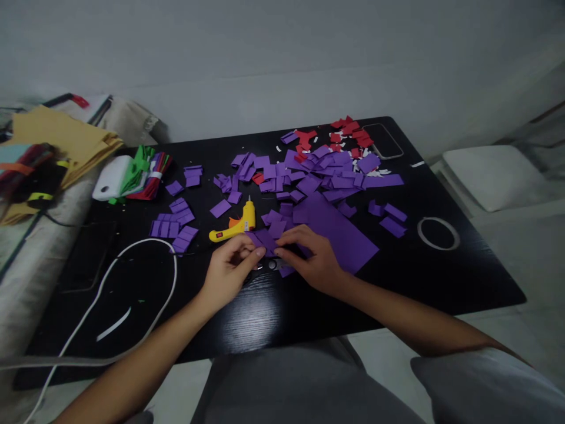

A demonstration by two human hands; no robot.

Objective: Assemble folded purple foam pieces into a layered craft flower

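Note:
Between my two hands is a small folded piece of purple paper (263,240). My left hand (232,262) pinches its left side with thumb and forefinger. On the right edge, the fingertips of my right hand (312,257) are closed too. Just behind my left hand lies a yellow glue gun (241,224), nozzle pointing away. A pair of scissors (273,265) is partly visible beneath the hands. Next to my right hand a large purple sheet (338,232) lies flat, partly covered by many folded purple pieces (329,168).
Red paper pieces (353,132) and white scraps lie at the back right. A tape ring (438,234) is near the right edge. Folded purple strips (172,224), bundled coloured paper (148,174) and a white cable (174,265) occupy the left. A stool (494,176) stands beyond the table.

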